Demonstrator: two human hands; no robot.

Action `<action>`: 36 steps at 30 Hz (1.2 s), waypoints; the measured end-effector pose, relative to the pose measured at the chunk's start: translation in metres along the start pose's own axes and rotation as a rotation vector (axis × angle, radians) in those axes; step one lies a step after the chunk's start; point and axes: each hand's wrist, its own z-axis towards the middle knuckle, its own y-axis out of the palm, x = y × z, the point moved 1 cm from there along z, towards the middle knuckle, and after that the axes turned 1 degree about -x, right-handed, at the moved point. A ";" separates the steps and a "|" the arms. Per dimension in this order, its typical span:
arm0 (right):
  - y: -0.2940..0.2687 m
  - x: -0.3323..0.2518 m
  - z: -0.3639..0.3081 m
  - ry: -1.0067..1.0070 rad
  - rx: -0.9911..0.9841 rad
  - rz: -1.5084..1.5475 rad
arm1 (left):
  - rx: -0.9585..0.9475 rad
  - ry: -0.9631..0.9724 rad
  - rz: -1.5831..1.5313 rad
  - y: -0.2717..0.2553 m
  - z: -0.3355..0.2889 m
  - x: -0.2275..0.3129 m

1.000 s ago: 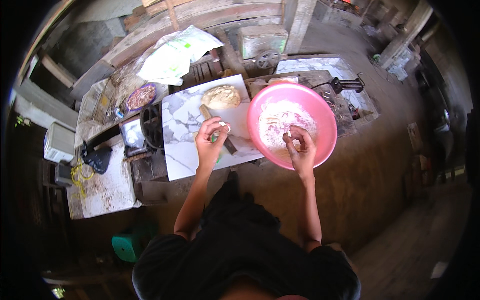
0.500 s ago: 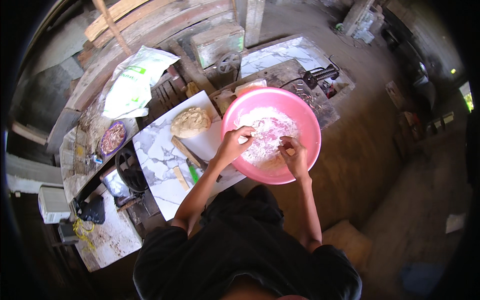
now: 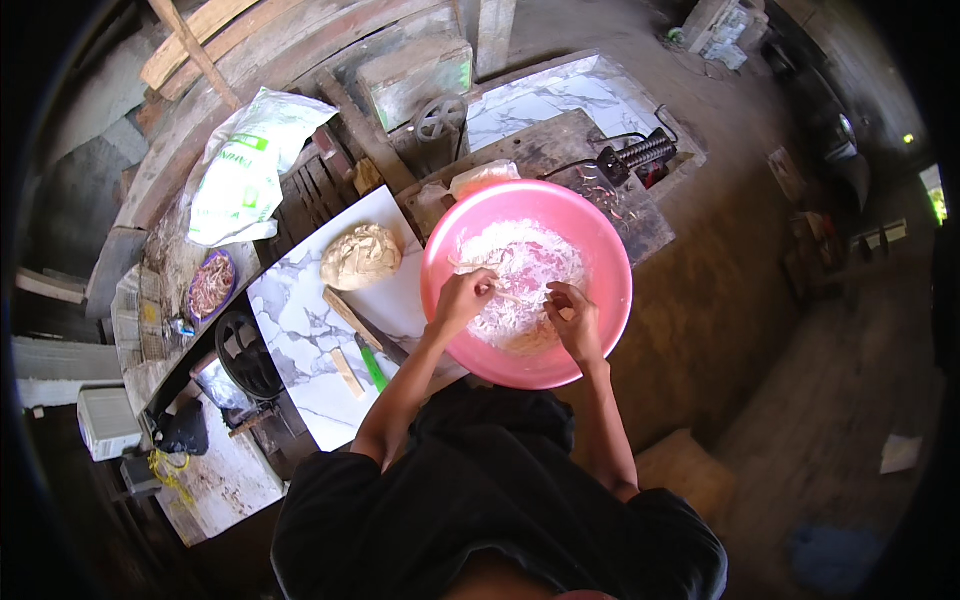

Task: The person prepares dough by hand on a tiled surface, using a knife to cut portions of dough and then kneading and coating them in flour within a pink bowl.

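A wide pink basin (image 3: 603, 262) stands before me, its bottom covered with white flour (image 3: 535, 245) and floury scraps. Inside its left side, my left hand (image 3: 465, 298) is closed in a pinch on a thin pale strip of dough (image 3: 508, 297). My right hand (image 3: 576, 325) hangs over the near right part of the basin, its fingertips pinched together; what lies between them is too small to make out. Left of the basin, a large lump of dough (image 3: 361, 257) rests on a white marbled board (image 3: 290, 300).
A wooden stick (image 3: 350, 318), a green-handled tool (image 3: 373, 369) and a flat wooden piece (image 3: 347, 373) lie on the board. Beyond are a white sack (image 3: 245, 180), a purple-rimmed bowl (image 3: 212, 285), a black handwheel (image 3: 247, 355) and a hand-cranked roller machine (image 3: 640, 155).
The view has shifted, so the basin and board sit a little lower and further left. My left fingers have drawn together, and the strip of dough now shows beside them.
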 end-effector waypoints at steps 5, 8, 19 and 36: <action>0.010 0.004 0.005 0.028 -0.052 0.041 | 0.172 -0.033 0.325 -0.007 -0.010 -0.011; 0.017 0.005 0.007 -0.010 -0.036 0.046 | 0.165 -0.059 0.300 -0.010 -0.016 -0.010; 0.033 0.012 0.006 -0.097 0.007 0.091 | 0.118 -0.042 -0.198 0.013 -0.014 0.021; 0.033 0.013 0.013 -0.131 0.013 0.054 | 0.020 -0.097 0.477 -0.008 -0.030 -0.007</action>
